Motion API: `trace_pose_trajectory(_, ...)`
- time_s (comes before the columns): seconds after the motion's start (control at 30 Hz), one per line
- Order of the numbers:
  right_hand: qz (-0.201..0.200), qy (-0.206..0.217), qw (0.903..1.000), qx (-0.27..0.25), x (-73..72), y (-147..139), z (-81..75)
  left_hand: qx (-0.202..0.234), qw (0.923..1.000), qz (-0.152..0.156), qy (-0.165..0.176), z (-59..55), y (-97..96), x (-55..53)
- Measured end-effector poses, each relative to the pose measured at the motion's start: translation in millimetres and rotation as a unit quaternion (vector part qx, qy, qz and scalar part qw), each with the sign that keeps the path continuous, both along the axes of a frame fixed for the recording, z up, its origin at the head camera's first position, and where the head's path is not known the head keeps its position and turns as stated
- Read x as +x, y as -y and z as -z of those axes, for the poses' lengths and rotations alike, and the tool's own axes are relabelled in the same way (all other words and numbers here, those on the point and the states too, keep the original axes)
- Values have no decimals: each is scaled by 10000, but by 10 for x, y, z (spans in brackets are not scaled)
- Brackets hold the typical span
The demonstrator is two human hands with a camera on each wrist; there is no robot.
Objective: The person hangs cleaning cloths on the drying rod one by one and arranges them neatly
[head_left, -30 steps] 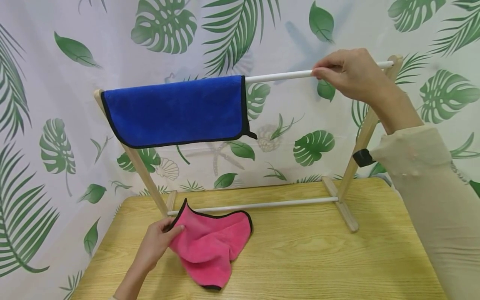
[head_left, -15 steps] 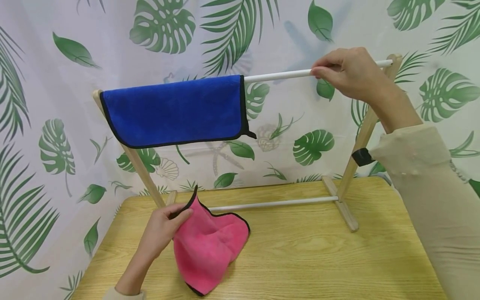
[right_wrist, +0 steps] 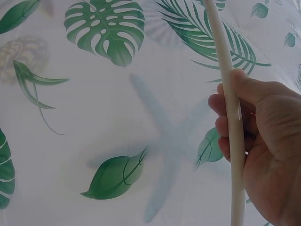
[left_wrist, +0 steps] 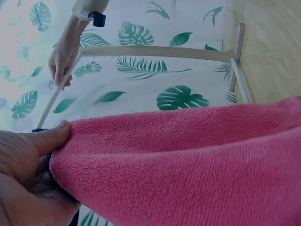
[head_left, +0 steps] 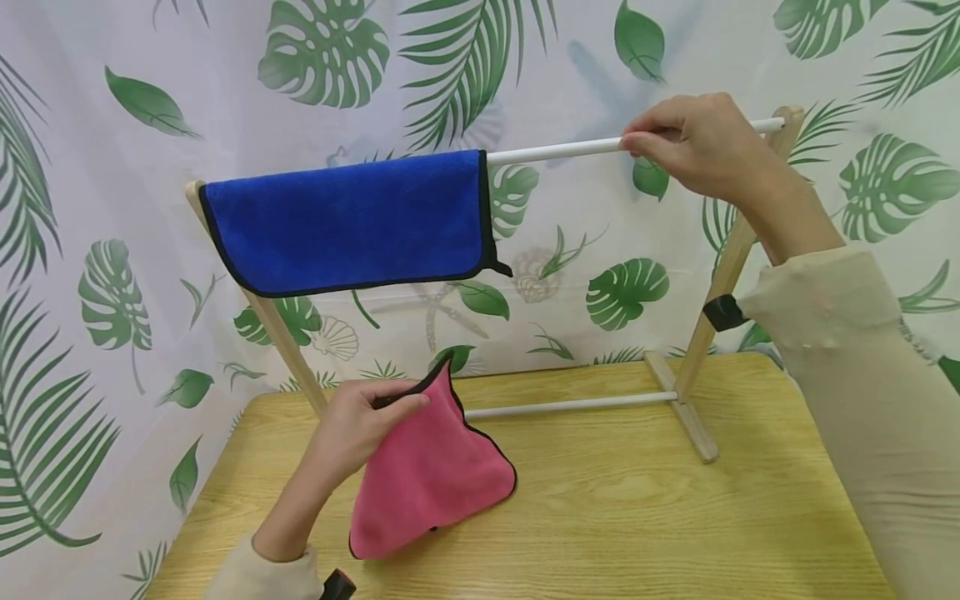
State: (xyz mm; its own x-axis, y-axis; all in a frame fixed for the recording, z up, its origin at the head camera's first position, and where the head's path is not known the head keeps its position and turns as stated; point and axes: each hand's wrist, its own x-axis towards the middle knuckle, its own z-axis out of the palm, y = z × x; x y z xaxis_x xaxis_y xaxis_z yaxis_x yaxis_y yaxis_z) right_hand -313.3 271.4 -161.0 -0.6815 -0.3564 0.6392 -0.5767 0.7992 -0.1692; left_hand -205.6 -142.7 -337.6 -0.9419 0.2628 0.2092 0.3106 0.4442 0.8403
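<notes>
A pink towel [head_left: 431, 475] with black edging hangs from my left hand [head_left: 365, 425], which pinches it by its top edge between thumb and fingers. In the left wrist view the pink towel [left_wrist: 188, 169] droops in a fold away from the thumb. My right hand [head_left: 701, 150] grips the white top bar [head_left: 555, 152] of a rack near its right end. The right wrist view has that hand [right_wrist: 273, 127] with thumb and fingers on the bar [right_wrist: 233, 117]. Over the bar's left half lies a blue towel [head_left: 348, 221], also black-edged, its front flap hanging down.
The rack has slanted wooden side posts [head_left: 723, 267], feet on the table [head_left: 637, 517] and a white lower bar [head_left: 570, 406], partly hidden by the pink towel. A leaf-patterned curtain [head_left: 555, 317] stands close behind.
My left hand has lifted the pink towel up and to the right, and it now hangs straighter. My right hand stays on the bar. The blue towel has not moved.
</notes>
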Motion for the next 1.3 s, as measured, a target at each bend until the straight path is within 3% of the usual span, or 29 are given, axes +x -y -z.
trace_pose_trajectory(0.23,-73,-15,10000,-65,5,0,-1,39,9981,362,-506,-234,-217,-7)
trace_pose_trajectory(0.47,-12,4,10000,-78,-11,-6,-8,139,9950,641,-759,-509,-457,-34)
trace_pose_trajectory(0.8,-36,8,10000,-53,-8,-3,-10,117,9905,818,-1101,-917,-803,-139)
trace_pose_trajectory(1.0,-2,42,10000,-33,-12,11,-23,342,9871,990,-1212,-1114,-959,-199)
trace_pose_trajectory(1.3,-6,70,10000,-59,-6,8,-17,465,9808,1013,-1601,-1448,-1159,-381)
